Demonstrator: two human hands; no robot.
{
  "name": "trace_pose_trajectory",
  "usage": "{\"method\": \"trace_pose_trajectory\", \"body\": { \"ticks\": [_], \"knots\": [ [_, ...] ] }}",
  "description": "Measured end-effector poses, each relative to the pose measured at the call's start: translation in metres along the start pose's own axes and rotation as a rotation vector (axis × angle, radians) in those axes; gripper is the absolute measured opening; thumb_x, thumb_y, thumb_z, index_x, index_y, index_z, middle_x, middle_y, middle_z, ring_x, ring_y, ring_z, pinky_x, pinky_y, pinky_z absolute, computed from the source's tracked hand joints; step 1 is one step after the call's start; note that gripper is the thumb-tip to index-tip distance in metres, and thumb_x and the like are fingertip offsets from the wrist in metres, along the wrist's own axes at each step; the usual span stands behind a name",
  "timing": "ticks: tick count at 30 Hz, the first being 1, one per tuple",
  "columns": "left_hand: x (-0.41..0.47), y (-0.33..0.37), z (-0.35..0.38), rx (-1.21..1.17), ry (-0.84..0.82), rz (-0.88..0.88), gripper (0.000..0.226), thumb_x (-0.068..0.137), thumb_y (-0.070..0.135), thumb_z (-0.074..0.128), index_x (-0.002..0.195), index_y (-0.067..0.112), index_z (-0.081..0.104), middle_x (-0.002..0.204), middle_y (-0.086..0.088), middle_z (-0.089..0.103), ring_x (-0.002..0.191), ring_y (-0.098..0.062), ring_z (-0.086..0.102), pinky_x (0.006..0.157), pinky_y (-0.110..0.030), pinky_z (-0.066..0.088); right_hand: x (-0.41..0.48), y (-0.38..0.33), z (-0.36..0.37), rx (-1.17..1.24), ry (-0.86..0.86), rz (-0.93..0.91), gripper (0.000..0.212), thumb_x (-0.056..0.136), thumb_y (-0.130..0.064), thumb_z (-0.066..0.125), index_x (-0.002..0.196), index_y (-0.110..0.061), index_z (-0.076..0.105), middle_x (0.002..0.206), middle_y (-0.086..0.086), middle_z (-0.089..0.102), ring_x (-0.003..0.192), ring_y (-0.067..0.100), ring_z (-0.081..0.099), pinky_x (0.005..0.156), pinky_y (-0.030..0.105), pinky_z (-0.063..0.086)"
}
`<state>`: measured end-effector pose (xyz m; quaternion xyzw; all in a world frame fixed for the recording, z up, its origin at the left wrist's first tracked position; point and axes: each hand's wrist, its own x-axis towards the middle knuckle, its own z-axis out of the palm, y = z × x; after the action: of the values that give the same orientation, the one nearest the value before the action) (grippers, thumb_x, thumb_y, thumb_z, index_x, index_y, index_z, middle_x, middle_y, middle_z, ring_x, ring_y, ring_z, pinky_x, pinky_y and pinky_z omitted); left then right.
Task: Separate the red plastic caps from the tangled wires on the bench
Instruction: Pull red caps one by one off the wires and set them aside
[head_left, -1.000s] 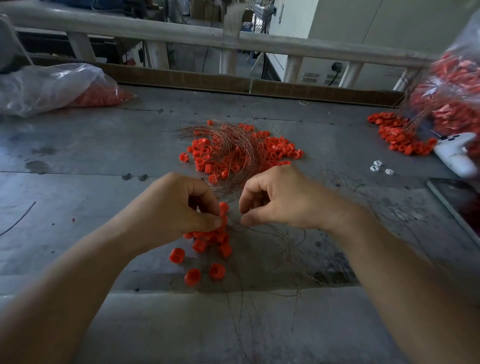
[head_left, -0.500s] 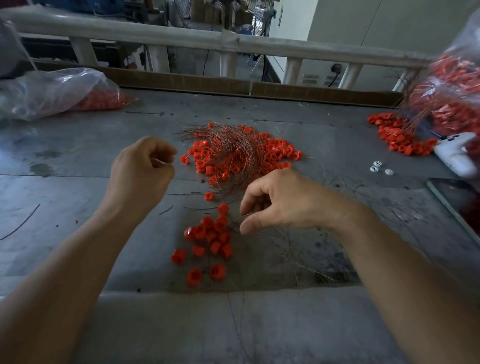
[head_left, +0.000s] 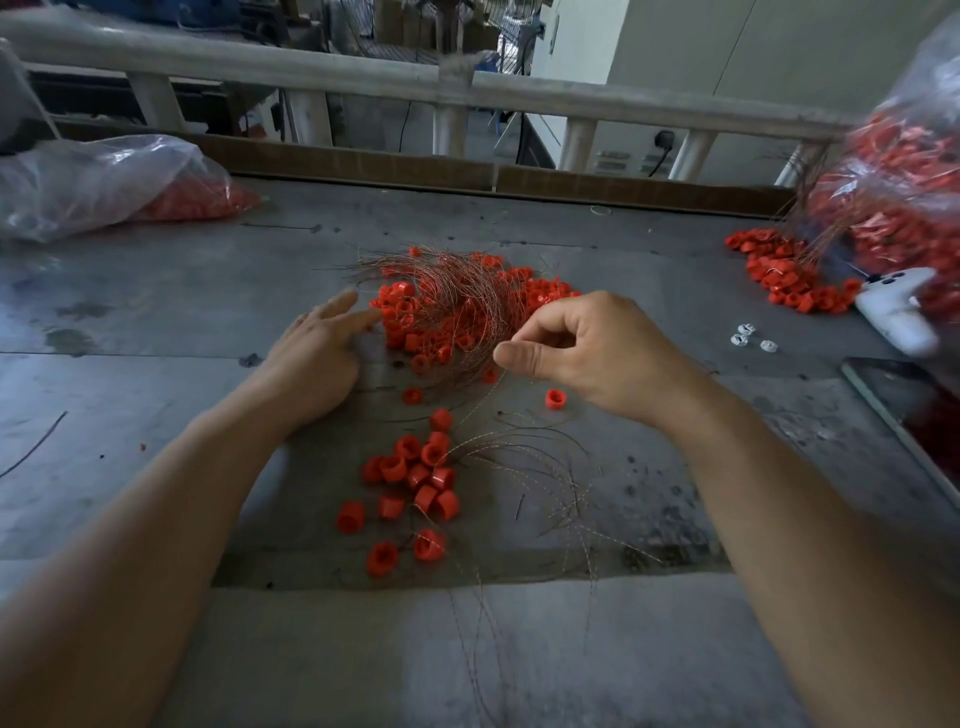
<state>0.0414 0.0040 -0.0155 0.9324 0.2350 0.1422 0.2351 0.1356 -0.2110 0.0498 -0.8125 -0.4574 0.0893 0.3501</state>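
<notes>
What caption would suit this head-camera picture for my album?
Right hand pinches the tangled wires, left hand rests open beside them, loose red caps lie nearer on the bench.

L hand (head_left: 311, 358) – palm down, fingers straight, reaching fwd | R hand (head_left: 587, 353) – thumb+index pinched, rest curled

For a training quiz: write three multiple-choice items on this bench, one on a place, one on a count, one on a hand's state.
1. The loose caps lie where from the wire tangle? A nearer the person B behind it C on top
2. Small white pieces on the bench: A one B three C six
3. The right hand: A flat B fisted, empty C pinching the wire tangle

A: they sit between tangle and person. B: three show. C: thumb and finger meet on strands.
</notes>
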Motion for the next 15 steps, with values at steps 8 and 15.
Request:
{"method": "trace_pose_trajectory", "body": {
  "ticks": [8, 15],
  "knots": [
    [-0.003, -0.004, -0.001, 0.043, 0.126, 0.017, 0.040, 0.085, 0.003, 0.053, 0.121, 0.020, 0.060, 0.119, -0.009, 0.055, 0.110, -0.025, 0.049, 0.087, -0.029, 0.033, 0.007, 0.010, -0.004, 0.037, 0.227, 0.035, 0.022, 0.074, -0.045, 0.065, 0.062, -0.027, 0.062, 0.056, -0.011, 0.063, 0.053, 0.004, 0.057, 0.058, 0.019, 0.048],
    [-0.019, 0.011, -0.023, -0.061, 0.331, -0.024, 0.019, 0.086, 0.022, 0.062, 0.101, 0.015, 0.071, 0.092, -0.002, 0.070, 0.073, -0.007, 0.055, 0.069, -0.018, 0.038, 0.014, 0.024, -0.006, -0.006, 0.390, 0.081, 0.019, 0.082, -0.031, 0.066, 0.064, -0.029, 0.061, 0.060, -0.016, 0.060, 0.057, -0.002, 0.056, 0.055, 0.008, 0.042]
  ]
}}
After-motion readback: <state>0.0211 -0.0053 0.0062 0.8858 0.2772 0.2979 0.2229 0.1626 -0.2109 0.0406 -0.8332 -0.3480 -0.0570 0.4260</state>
